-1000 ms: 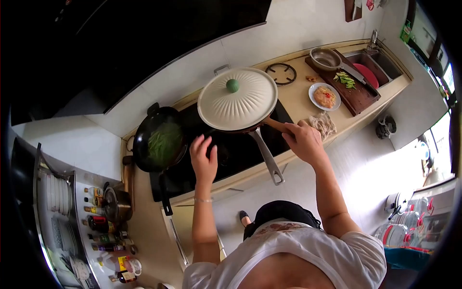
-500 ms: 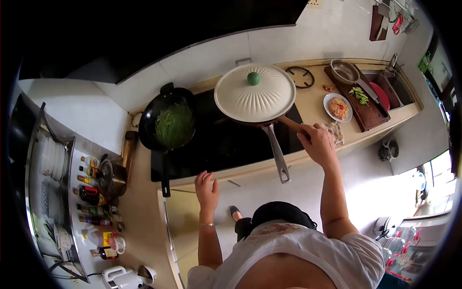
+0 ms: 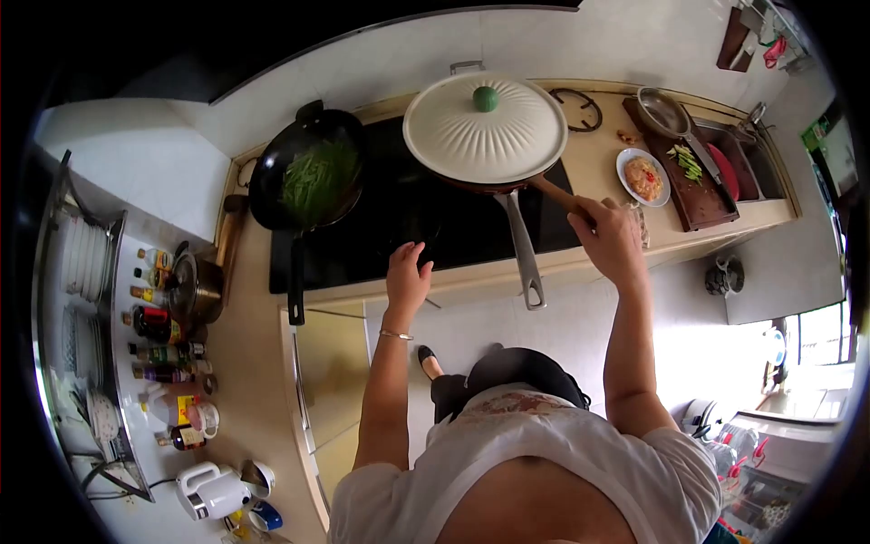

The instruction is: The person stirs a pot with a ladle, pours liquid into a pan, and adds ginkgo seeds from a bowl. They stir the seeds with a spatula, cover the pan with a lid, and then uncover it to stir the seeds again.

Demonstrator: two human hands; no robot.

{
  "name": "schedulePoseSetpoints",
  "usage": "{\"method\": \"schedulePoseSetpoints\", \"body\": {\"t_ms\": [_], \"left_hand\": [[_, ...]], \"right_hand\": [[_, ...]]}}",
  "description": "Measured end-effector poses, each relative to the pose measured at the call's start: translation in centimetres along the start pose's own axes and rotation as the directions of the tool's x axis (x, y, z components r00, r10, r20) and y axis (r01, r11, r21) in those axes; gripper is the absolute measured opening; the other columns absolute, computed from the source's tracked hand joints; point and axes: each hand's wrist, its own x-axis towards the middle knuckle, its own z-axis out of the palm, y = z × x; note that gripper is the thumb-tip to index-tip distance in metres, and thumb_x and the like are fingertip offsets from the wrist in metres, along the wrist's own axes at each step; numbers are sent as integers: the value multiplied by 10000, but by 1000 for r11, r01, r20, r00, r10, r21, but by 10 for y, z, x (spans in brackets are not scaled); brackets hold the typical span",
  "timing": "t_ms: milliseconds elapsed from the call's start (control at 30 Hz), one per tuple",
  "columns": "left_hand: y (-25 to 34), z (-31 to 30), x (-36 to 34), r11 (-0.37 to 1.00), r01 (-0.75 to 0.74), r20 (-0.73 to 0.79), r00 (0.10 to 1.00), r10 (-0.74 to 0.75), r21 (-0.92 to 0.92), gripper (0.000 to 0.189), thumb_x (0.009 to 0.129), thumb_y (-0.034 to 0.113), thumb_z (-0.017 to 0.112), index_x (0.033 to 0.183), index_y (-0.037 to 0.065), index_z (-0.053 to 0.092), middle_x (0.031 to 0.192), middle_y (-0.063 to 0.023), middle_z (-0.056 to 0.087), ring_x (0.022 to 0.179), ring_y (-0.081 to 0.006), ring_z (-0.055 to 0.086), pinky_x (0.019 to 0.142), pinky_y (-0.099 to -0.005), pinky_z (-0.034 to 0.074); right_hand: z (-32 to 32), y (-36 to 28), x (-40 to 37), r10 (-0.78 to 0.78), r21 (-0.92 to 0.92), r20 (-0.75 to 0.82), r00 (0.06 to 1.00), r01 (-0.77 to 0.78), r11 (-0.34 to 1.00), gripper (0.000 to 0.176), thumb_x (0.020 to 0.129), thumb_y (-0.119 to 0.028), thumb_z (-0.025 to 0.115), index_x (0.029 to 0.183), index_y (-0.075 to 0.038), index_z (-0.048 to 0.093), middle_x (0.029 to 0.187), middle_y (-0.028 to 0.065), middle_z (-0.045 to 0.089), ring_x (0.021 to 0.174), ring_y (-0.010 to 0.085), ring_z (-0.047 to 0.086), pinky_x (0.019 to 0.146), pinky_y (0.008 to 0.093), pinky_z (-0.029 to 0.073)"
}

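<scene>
The fingers of the right hand (image 3: 618, 243) are closed around the end of a wooden handle (image 3: 560, 191), which slants out from under a large cream lid (image 3: 471, 140). The left hand (image 3: 409, 281) holds nothing; its fingers are loosely parted near the front edge of the black stove (image 3: 358, 256). The lid, with a round green knob (image 3: 486, 99) on top, sits over a pan that it mostly hides, and a metal handle (image 3: 523, 249) points from beneath it toward the person. To the left on the stove, a black wok (image 3: 265, 186) holds cut greens (image 3: 313, 184), its dark handle (image 3: 296, 281) reaching over the front edge. Just beside the right hand, a crumpled cloth (image 3: 642, 227) shows in part. Further right on the counter (image 3: 594, 165) are a white plate (image 3: 665, 196) of pale food with red bits, then a brown cutting board (image 3: 705, 215) bearing chopped green pieces (image 3: 686, 164). Past the board is the sink (image 3: 768, 184), with a red basin (image 3: 724, 170) inside. At far left, a lidded pot (image 3: 207, 292) stands near a row of bottles (image 3: 163, 325)
</scene>
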Motion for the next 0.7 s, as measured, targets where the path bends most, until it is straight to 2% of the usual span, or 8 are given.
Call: {"method": "schedulePoseSetpoints", "body": {"t_ms": [100, 167, 267, 367, 433, 633, 667, 700], "left_hand": [[8, 4, 16, 998, -63, 9, 998, 63, 2, 319, 723, 124, 612, 1027, 58, 541, 1077, -125, 509, 1001, -288, 472, 841, -358, 408], [15, 5, 27, 994, -104, 10, 995, 104, 23, 310, 724, 127, 612, 1019, 60, 545, 1063, -120, 517, 987, -284, 483, 830, -356, 415], [36, -2, 49, 981, -191, -162, 968, 190, 8, 232, 729, 118, 606, 952, 64, 572, 957, -102, 548, 883, -264, 526, 758, -341, 443], [61, -17, 86, 971, -222, -237, 952, 196, -90, 197, 727, 108, 590, 917, 59, 573, 924, -95, 534, 873, -276, 514, 738, -353, 441], [75, -24, 114, 928, -372, -282, 890, 357, -1, 211, 711, 97, 598, 917, 59, 571, 907, -96, 528, 856, -282, 510, 730, -356, 438], [105, -16, 194, 885, -456, -68, 884, 463, 100, 340, 694, 116, 618, 1020, 63, 535, 1007, -99, 499, 932, -285, 484, 779, -359, 424], [108, -12, 205, 883, -448, 0, 892, 452, 144, 374, 697, 121, 618, 1055, 69, 522, 1034, -98, 495, 951, -284, 479, 790, -359, 422], [110, -8, 215, 878, -459, 5, 886, 463, 137, 374, 697, 121, 618, 1055, 69, 522, 1034, -98, 495, 951, -284, 479, 790, -359, 422]], "right_hand": [[-1, -1, -1, -51, -80, -36, 998, 48, 996, 242, 751, -220, 584, 954, -90, 606, 744, 131, 555, 679, 299, 562, 613, 382, 439], [0, 0, -1, -21, -44, -43, 999, 19, 999, 241, 749, -219, 584, 955, -97, 605, 757, 137, 556, 684, 303, 564, 618, 383, 443], [-1, -2, -2, 1, -45, -9, 1000, -1, 999, 225, 745, -219, 586, 934, -99, 607, 761, 135, 552, 685, 304, 564, 609, 386, 448], [-3, -4, -2, -21, -7, -27, 999, 20, 1000, 210, 746, -216, 583, 920, -102, 607, 753, 131, 547, 680, 303, 562, 601, 388, 447], [-5, -5, -3, 9, -11, -35, 999, -9, 1000, 202, 749, -220, 577, 911, -104, 607, 749, 131, 543, 669, 307, 557, 596, 390, 446], [6, 3, -1, -44, -17, -51, 998, 43, 999, 215, 750, -226, 566, 910, -86, 601, 726, 134, 519, 633, 303, 541, 565, 394, 432], [6, 5, -1, -62, -31, -33, 998, 61, 998, 270, 762, -219, 548, 1016, -133, 573, 724, 133, 514, 629, 298, 540, 560, 396, 429], [5, 5, -2, -50, -34, -41, 998, 49, 998, 270, 762, -219, 548, 1016, -133, 573, 724, 133, 514, 629, 298, 540, 560, 396, 429]]}}
